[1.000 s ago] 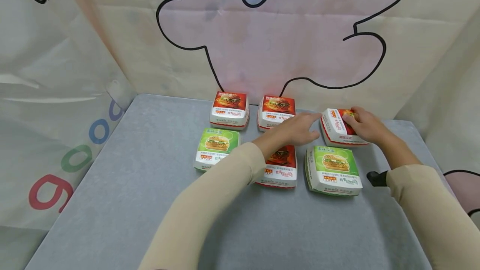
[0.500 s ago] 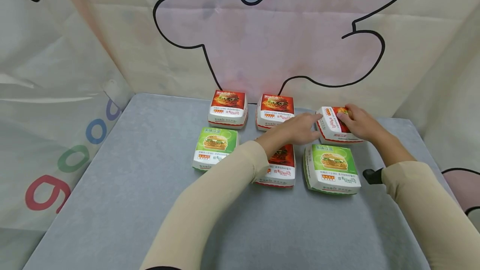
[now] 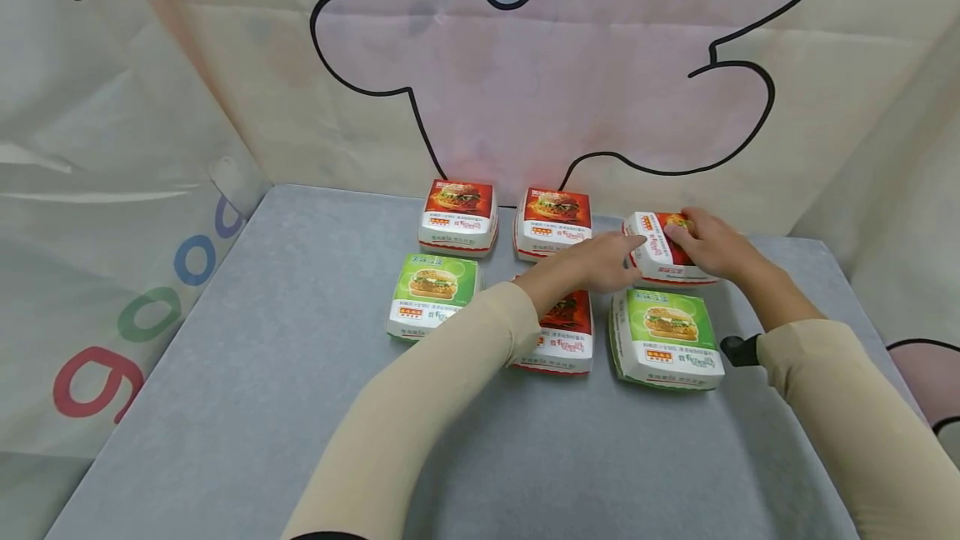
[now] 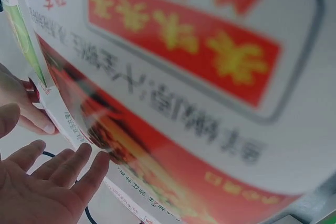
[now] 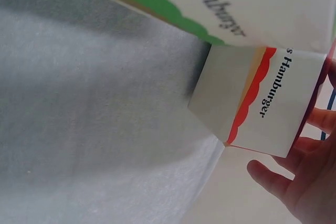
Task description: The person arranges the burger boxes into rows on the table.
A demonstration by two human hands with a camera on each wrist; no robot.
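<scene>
In the head view, a red-and-white hamburger box (image 3: pixel 664 252) sits at the back right. My right hand (image 3: pixel 716 247) grips its right side, thumb on the top and fingers behind the back edge. From the left, my left hand (image 3: pixel 600 261) reaches to the box's left edge with fingers extended. Fingers of the left hand (image 4: pixel 47 187) are spread in the left wrist view, past a large red box (image 4: pixel 157 103) close to that camera. The right wrist view has the right hand (image 5: pixel 312 177) around the far side of the gripped box (image 5: pixel 278 103).
Just in front of the gripped box lies a green box (image 3: pixel 670 340). A red box (image 3: pixel 566 348) is under my left forearm, with a green box (image 3: pixel 431 286) left of it. Two red boxes (image 3: pixel 459 219) stand along the back of the grey table (image 3: pixel 247 407), near a printed curtain (image 3: pixel 525 98).
The back-right red box has slid left toward the other boxes, with my right hand moving along on it. My left hand has stayed nearly in place, and the box now meets its fingertips.
</scene>
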